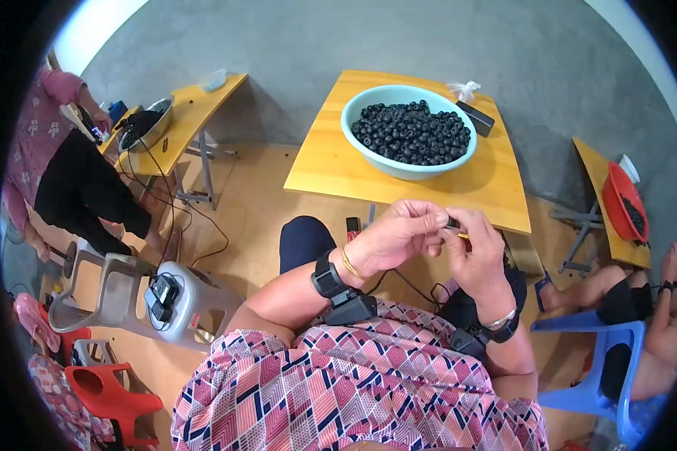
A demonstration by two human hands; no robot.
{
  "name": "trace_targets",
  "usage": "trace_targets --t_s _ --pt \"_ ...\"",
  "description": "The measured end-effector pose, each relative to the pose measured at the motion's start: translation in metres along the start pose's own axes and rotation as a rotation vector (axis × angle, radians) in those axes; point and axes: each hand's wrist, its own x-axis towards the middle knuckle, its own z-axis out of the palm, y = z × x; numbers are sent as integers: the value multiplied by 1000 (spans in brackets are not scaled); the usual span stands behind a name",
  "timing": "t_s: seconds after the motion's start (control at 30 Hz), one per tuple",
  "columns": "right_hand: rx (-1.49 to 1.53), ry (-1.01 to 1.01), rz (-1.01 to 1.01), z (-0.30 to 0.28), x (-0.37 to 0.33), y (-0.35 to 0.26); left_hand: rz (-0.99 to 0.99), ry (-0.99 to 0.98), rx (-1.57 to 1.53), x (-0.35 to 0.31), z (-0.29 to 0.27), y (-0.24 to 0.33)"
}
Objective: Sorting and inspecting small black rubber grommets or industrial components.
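Note:
My left hand (408,234) and my right hand (474,252) meet above my lap, just short of the table edge. Pinched in my left fingertips is a small black round part (452,222), like those in the basin. Curled fingers of my right hand close on a thin tool with a yellow handle (463,235), mostly hidden by the hand, with its end close to the black part. Beyond my hands a light blue basin (353,141) stands on the table, filled with many small black round parts (410,134) with holes.
The yellow wooden table (320,169) also bears a black box (475,119) and a clear plastic bag (465,90). Cables hang near my lap. At left, a person stands by another table (199,98); a grey plastic chair (203,301) is nearby. A blue chair (602,361) holds someone at right.

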Motion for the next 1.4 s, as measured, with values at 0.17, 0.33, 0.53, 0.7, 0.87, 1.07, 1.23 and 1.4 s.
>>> trace_targets --t_s 0.17,0.33,0.53,0.7,0.87,1.07,1.23,1.4 --pt "-74 201 229 -26 -24 37 -115 131 187 9 -9 -6" --pt "-203 688 702 -116 -70 138 18 349 629 13 -34 39" --pt "-702 563 817 -132 -133 213 341 623 1145 14 -77 74" --pt "219 828 866 -95 -110 178 475 607 1566 24 -75 71" --pt "-186 629 559 -50 -106 155 543 539 1790 49 -57 62" --pt "-147 540 657 -39 -125 153 363 526 1982 60 -76 56" --pt "-41 587 668 -43 -133 152 516 518 1875 61 -91 55" --pt "442 547 614 -38 -94 114 346 509 927 48 -68 81"
